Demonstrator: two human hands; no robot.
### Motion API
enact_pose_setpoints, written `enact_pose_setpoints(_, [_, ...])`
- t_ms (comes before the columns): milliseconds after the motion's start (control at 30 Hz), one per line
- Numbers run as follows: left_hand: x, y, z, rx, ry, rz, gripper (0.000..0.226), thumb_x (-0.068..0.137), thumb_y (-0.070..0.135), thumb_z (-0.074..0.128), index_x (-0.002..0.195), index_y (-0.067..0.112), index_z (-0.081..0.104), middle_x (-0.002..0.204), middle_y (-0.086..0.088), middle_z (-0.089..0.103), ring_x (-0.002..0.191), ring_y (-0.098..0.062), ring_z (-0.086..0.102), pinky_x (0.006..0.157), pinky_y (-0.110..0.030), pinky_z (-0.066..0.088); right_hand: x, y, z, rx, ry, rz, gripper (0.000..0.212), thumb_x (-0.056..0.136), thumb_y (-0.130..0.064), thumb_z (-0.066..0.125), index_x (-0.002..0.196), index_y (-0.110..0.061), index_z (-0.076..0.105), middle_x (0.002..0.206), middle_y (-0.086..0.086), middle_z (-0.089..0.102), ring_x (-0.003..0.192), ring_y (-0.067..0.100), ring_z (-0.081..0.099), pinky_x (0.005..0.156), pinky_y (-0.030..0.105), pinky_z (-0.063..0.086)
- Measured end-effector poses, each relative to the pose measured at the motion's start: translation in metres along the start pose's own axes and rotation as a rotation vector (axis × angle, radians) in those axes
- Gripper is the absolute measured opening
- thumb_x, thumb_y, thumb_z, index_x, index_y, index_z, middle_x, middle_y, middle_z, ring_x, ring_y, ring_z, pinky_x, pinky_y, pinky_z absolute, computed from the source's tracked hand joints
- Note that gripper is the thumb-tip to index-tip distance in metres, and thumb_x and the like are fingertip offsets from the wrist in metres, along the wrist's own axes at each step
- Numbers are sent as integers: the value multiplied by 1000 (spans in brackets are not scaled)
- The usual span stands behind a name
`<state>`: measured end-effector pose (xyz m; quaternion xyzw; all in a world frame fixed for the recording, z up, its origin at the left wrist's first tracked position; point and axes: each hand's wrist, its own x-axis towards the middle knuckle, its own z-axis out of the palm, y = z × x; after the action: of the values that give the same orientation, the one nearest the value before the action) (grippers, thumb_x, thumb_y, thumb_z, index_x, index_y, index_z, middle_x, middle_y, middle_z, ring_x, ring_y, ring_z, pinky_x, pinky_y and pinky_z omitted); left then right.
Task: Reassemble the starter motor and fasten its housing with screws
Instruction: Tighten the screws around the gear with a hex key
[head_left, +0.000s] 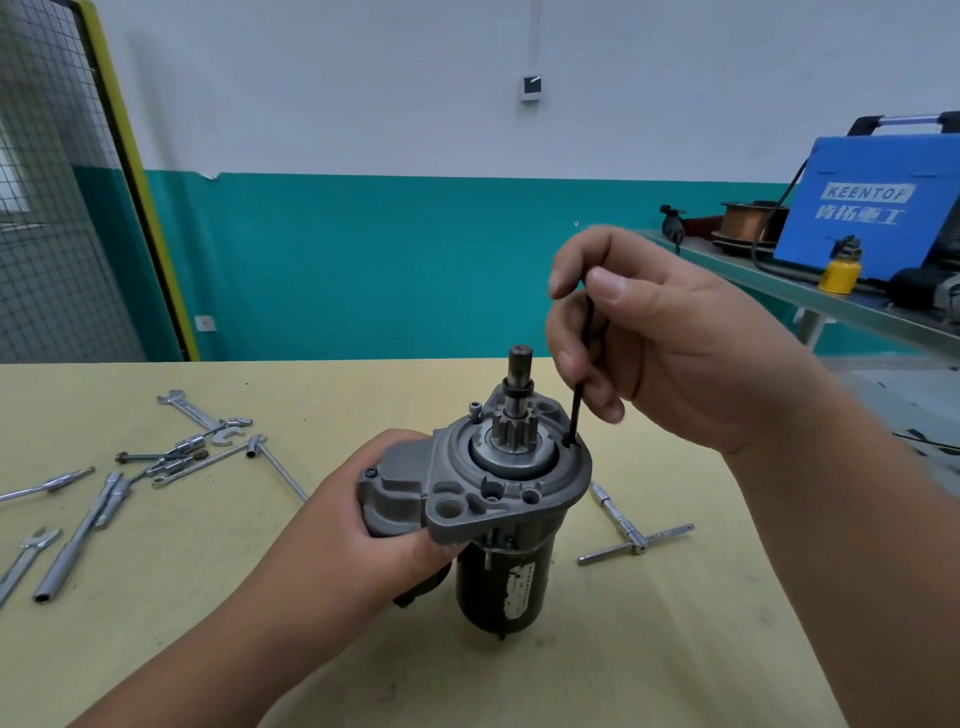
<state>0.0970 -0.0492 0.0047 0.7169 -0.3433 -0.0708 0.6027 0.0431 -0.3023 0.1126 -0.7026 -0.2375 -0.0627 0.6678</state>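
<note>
Starter motor upright on worktop, housing mated. Left hand grip clamped round motor. Right hand grip pinching hex key, tip in flange hole. Far screw stands proud, probably unseated. Tightening remains.

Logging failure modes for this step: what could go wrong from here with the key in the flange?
1. The right hand only pinches the thin hex key. It may slip or round the socket, which is hidden in the flange hole.
2. The starter motor stands on end, steadied only by the left hand. Turning force could twist or tip it.
3. The far screw sits proud, so uneven tightening might cock the housing.
</note>
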Motion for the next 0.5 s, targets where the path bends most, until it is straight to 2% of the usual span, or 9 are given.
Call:
enact_pose_setpoints(100, [0,0,0,-11,-7,1,56,65,71,84,114,48,69,113,11,78,103,-4,73,84,-3,48,5,8,8,-212,221,-141,11,101,-19,53,91,-15,52,69,10,70,49,23,54,44,30,43])
enact_pose_setpoints(167, [-1,1,-1,-17,-11,0,61,63,76,84,115,47,68,113,9,78,103,-6,74,85,-5,49,6,13,13,-340,326,-276,13,101,-14,55,88,-15,50,66,10,69,48,21,54,45,32,43])
enact_pose_setpoints(267, [-1,-1,-1,-15,-14,0,65,62,78,84,116,46,68,113,7,78,103,-9,74,87,-9,52,3,22,17,-459,451,-458,19,100,-9,59,87,-20,50,67,16,62,51,17,58,51,27,46])
enact_pose_setpoints(333, [-1,-2,-1,-9,-12,-1,59,66,72,85,116,45,68,113,6,78,102,-10,74,88,-12,53,3,26,20,-558,526,-548,19,98,-13,60,88,-25,50,67,14,58,57,25,62,53,36,48])
enact_pose_setpoints(400, [-1,-1,-1,-9,-12,0,53,68,65,84,115,46,68,113,7,78,103,-9,74,87,-9,52,4,28,21,-622,555,-576,18,97,-15,59,89,-28,50,68,8,60,59,28,62,54,40,47])
enact_pose_setpoints(467, [-1,0,0,-10,-10,-2,50,69,64,83,113,47,68,113,8,78,103,-7,73,85,-7,50,5,27,21,-556,484,-508,16,98,-14,57,91,-27,53,72,8,68,50,17,56,50,32,44])
enact_pose_setpoints(500, [-1,0,0,-11,-9,-3,50,69,64,83,113,47,68,112,9,78,103,-7,73,85,-6,50,6,25,21,-475,424,-447,16,99,-11,56,93,-25,55,74,8,71,44,17,50,46,29,41])
